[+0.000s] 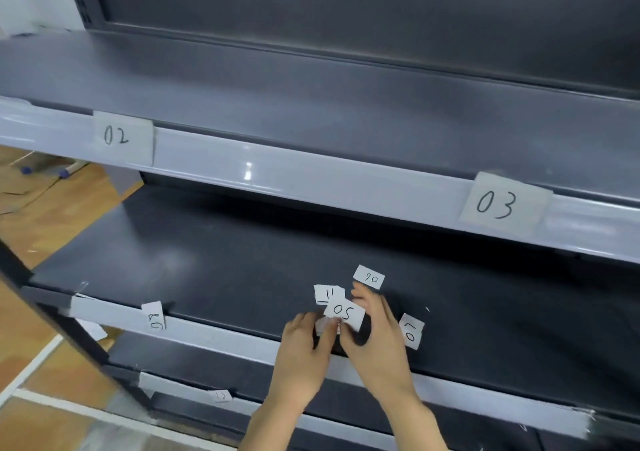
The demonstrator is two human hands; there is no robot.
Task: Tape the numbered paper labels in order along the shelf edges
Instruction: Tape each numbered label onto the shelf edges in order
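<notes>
The "05" label [344,313] is held just above the middle shelf [207,260], near its front edge and right of centre. Both hands grip it. The left hand [304,346] pinches its lower left corner with curled fingers. The right hand [377,339] takes its right end, thumb underneath and fingers behind the paper. A scrap of white paper shows under the left fingertips; I cannot tell what it is.

Loose labels lie on the shelf around the hands:
- the "11" label [329,294] is just behind the "05" label and partly under it
- the "06" label [370,277] is further back, upside down to the camera
- the "01" label [411,335] is just right of the right hand, turned sideways

On the light grey edge strip [114,315] of this shelf, toward its left end, sits a label turned sideways that seems to read "08" [154,316].

The upper shelf edge [311,180] carries the "02" label [123,137] at the left and the "03" label [502,204] at the right, both upright. A small "12" label [221,396] sits on the lower shelf edge [166,383].
</notes>
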